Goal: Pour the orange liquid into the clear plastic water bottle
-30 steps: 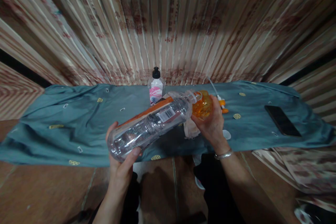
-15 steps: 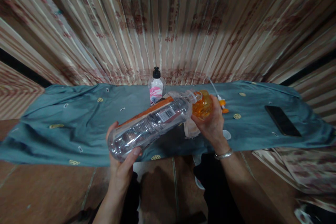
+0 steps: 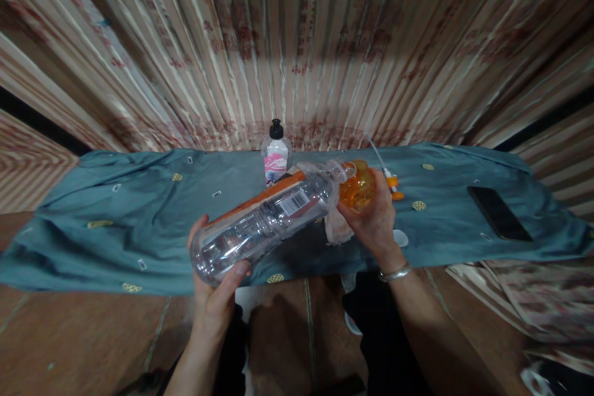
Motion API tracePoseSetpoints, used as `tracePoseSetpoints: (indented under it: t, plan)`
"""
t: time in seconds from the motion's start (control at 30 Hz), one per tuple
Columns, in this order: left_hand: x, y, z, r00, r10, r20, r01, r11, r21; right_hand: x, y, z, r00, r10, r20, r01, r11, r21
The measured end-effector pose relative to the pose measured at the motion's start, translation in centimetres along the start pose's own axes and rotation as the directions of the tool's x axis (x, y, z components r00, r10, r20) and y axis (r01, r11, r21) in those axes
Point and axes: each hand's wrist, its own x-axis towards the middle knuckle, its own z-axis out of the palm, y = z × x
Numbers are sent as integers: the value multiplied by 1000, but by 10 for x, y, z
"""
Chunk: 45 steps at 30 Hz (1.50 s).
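Your left fingers (image 3: 239,269) grip the clear bottle (image 3: 260,223) near its base; your right fingers (image 3: 381,189) clasp the orange bottle (image 3: 358,189). The clear one slants between them.

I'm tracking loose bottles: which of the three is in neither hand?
The pink-labelled bottle with the black cap, standing upright on the cloth. The left hand holds the large clear bottle, tilted; the right hand holds the orange bottle.

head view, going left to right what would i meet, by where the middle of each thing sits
Left hand → long clear plastic bottle → translucent orange plastic bottle → small round white piece → flat black rectangular phone.
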Motion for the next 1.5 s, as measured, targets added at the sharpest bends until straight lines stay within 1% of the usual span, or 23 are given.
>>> tracePoseSetpoints:
  t: [0.13, 0.3, 0.43, 0.67, 0.87, 1.07, 1.17, 1.27, 1.37, 1.5]
  plan:
    - [0, 0, 0, 1000, 3, 11, -3, 1000, -2, 0, 0, 0, 1000, -2, -14, 2, 1000, -14]
    - [1, -2, -1, 1000, 6, -14, -6, 1000, -27, -1, 0, 1, 1000, -20, -24, 20, 1000, -13]
    - [2, -3, -2, 1000, 13, 19, -12, 1000, -5, -2, 2, 2, 1000, -19, -14, 19, 1000, -4]
    - [0, 3, 3, 1000, -6, -13, 5, 999, -31, -1, 2, 2, 1000, 0, 5, 0, 1000, 6]
    - [0, 4, 6, 1000, -17, -22, 16, 998, -63, -1, 0, 1, 1000, -18, 2, 18, 1000, 14]
    - [1, 1, 2, 1000, 5, 14, -4, 999, -41, -1, 1, 1, 1000, -20, -10, 20, 1000, -3]
    - [2, -2, -1, 1000, 14, 16, -14, 999, -35, -1, 3, 2, 999, -26, -26, 26, 1000, -12]
    - [3, -4, -4, 1000, 17, 16, -16, 999, -38, -1, 3, 3, 999, -27, -19, 27, 1000, -5]
    - [3, -4, -4, 999, 19, 39, -17, 999, -42, -1, 3, 2, 999, -36, -21, 36, 999, -3]
    - [2, -1, -1, 1000, 4, 2, -4, 999, -44, -1, 2, 2, 1000, -27, -10, 27, 1000, -10]
